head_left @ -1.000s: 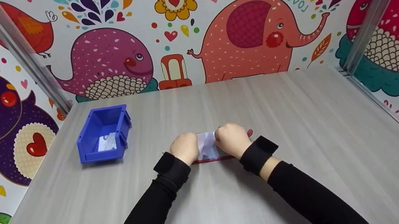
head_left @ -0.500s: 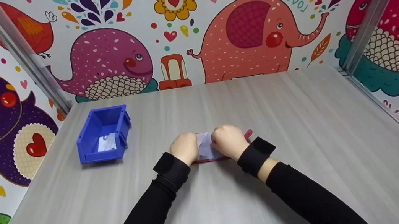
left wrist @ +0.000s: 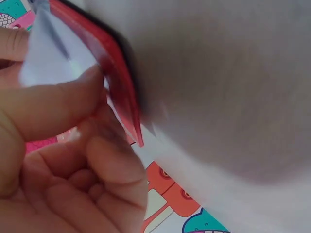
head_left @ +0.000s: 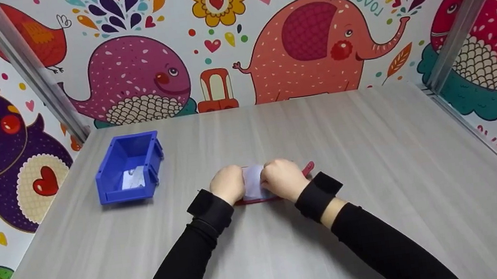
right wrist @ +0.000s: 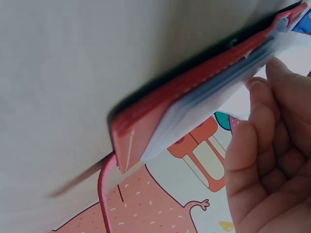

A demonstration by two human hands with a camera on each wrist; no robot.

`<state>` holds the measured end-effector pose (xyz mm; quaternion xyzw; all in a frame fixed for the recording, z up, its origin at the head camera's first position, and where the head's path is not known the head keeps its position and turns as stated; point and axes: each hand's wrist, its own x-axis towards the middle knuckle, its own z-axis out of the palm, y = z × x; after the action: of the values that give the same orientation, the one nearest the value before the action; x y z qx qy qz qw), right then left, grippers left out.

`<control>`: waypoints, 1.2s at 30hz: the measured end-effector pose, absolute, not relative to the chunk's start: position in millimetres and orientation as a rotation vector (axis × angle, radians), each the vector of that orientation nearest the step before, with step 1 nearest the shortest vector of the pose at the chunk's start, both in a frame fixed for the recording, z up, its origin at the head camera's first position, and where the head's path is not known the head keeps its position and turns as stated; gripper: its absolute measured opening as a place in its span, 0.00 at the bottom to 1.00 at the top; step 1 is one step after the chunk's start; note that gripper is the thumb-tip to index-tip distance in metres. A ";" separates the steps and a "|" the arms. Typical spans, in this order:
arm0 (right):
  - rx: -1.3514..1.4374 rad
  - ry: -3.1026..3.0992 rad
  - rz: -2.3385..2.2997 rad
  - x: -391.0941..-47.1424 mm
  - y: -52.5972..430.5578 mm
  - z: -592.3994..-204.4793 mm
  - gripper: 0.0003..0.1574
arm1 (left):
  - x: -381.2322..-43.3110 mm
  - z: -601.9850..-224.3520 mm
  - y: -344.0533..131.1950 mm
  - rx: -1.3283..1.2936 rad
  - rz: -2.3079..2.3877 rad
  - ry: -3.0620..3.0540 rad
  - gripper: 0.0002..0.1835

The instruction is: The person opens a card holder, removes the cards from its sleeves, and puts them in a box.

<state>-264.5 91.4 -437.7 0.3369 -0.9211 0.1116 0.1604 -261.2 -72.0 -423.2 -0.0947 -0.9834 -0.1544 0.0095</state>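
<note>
Between the two hands a red card wallet (head_left: pixel 259 200) lies opened on the table, with clear plastic sleeves (head_left: pixel 253 183) inside. My left hand (head_left: pixel 228 185) is at its left side; in the left wrist view the thumb and forefinger pinch a clear sleeve (left wrist: pixel 58 53) close to the red cover (left wrist: pixel 116 63). On the other side, my right hand (head_left: pixel 284 179) pinches the edge of a sleeve between thumb and forefinger, with a stack of sleeves (right wrist: pixel 194 107) beside it in the right wrist view. A pink-red strap (head_left: pixel 308 168) sticks out past the right hand.
A blue bin (head_left: pixel 130 193) stands at the left on the table (head_left: pixel 373 142), with a whitish printed card or packet (head_left: pixel 133 177) in it. Cartoon-printed walls (head_left: pixel 216 43) close off the back and both sides.
My right hand has shifted slightly left, showing more of the strap. The left hand has edged a little left, and the sleeve between the hands lies differently, with fewer creases.
</note>
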 end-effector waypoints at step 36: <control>0.973 -2.670 0.335 -264.7 92.4 -437.6 0.07 | -263.3 -414.1 -69.5 -0.374 -0.509 -2.961 0.10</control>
<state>-264.7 92.4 -437.6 0.3368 -0.9239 0.1158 0.1397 -263.3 -69.5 -414.1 -0.1233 -0.9764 -0.1679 0.0571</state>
